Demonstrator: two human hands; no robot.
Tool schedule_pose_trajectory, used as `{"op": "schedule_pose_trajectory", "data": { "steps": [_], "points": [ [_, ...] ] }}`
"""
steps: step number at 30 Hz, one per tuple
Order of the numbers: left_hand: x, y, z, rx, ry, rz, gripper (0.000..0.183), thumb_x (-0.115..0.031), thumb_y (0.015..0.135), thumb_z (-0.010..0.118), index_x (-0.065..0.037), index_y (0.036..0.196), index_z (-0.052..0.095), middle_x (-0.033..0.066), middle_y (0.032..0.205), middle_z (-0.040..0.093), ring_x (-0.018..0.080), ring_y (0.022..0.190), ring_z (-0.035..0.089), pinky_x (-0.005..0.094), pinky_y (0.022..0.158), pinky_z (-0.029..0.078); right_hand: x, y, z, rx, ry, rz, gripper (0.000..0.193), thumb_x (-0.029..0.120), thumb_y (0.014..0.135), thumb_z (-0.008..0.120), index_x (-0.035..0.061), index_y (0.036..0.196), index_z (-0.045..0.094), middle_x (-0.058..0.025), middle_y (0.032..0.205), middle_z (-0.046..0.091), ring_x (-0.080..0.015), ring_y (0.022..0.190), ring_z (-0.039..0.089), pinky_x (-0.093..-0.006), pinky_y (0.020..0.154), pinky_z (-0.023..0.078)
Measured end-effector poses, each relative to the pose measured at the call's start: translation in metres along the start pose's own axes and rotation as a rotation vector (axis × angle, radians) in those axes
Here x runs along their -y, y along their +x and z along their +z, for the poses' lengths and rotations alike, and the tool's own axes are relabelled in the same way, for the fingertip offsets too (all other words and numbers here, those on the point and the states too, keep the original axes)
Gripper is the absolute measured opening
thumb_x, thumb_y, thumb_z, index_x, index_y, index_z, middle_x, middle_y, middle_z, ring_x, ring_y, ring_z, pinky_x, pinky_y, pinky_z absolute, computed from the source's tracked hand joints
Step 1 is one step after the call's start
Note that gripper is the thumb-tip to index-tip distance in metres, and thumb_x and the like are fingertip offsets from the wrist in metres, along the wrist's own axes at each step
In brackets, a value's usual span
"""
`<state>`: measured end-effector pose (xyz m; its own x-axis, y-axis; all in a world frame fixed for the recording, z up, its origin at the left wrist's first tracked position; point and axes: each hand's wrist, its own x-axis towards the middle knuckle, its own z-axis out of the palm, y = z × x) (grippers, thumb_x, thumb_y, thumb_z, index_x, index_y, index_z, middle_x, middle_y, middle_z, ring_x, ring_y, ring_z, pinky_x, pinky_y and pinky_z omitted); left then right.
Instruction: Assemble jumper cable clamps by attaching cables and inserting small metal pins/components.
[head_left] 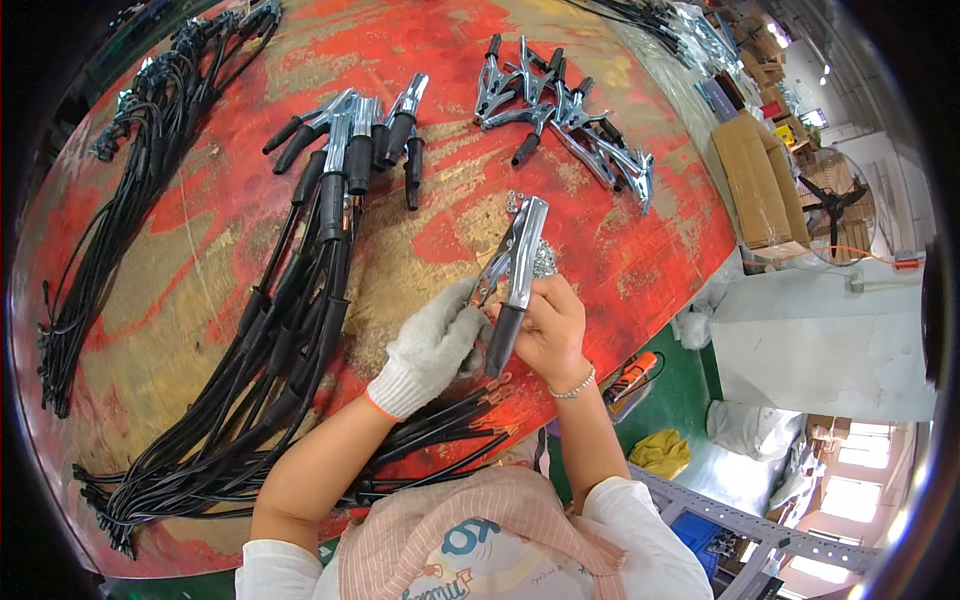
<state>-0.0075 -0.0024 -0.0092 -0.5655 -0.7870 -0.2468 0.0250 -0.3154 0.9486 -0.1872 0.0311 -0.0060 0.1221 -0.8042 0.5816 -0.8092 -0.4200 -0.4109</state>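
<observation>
Held in front of me is a metal spring clamp with a black handle sleeve, its shiny jaws pointing away from me. My left hand, in a white knitted glove, is closed around the clamp's left side. My right hand, bare with a bracelet at the wrist, has its fingers curled against the clamp's right side; its fingertips are partly hidden behind the handle. Small metal hardware lies in a pile just beyond my right hand. Black cables with copper lugs at their ends lie under my forearms.
The red, worn table carries a cable bundle with clamps on its far end. Another bundle lies far left. Loose clamps are heaped at the back. Right of the table are a cardboard box and a fan.
</observation>
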Motion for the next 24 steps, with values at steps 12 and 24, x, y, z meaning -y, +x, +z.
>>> {"op": "schedule_pose_trajectory", "data": {
  "steps": [12, 24],
  "points": [
    [0.007, 0.001, 0.0, -0.005, 0.012, 0.038, 0.039, -0.014, 0.097, 0.047, 0.0, 0.134, 0.046, 0.0031, 0.073, 0.057, 0.0087, 0.056, 0.054, 0.025, 0.051, 0.045, 0.015, 0.009, 0.005, -0.054, 0.037, 0.132, 0.027, 0.004, 0.068, 0.081, 0.0084, 0.093, 0.073, -0.0074, 0.079, 0.061, -0.0209, 0.066, 0.059, -0.0305, 0.058, 0.047],
    [0.009, 0.002, 0.001, 0.008, -0.051, 0.057, 0.037, -0.014, 0.098, 0.047, 0.0, 0.132, 0.047, 0.0028, 0.075, 0.057, 0.0079, 0.058, 0.054, 0.0241, 0.051, 0.045, 0.017, 0.008, 0.01, -0.081, 0.069, 0.117, 0.029, 0.002, 0.068, 0.082, 0.0064, 0.094, 0.073, -0.0079, 0.082, 0.06, -0.0217, 0.069, 0.059, -0.0322, 0.059, 0.047]
  ]
}}
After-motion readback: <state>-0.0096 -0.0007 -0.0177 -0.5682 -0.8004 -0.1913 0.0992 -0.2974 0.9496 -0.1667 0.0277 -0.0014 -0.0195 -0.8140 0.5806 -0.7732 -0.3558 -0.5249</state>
